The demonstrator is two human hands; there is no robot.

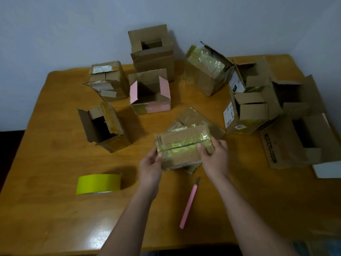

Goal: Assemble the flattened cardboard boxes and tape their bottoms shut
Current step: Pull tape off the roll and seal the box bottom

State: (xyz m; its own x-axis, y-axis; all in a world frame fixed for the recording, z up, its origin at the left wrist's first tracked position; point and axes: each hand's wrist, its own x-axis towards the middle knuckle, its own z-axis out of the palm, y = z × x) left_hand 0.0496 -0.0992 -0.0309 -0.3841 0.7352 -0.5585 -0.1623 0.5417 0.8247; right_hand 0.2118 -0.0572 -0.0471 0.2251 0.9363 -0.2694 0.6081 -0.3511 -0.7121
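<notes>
Small cardboard box (181, 145) held between both hands above the table (55, 209).
Left hand (150, 167) and right hand (215, 156) grip opposite ends, fingers curled round its edges.

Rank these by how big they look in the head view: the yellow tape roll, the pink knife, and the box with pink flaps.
1. Box with pink flaps, clearly largest.
2. and 3. Yellow tape roll and pink knife: unsure; the knife is longer but much thinner.
</notes>
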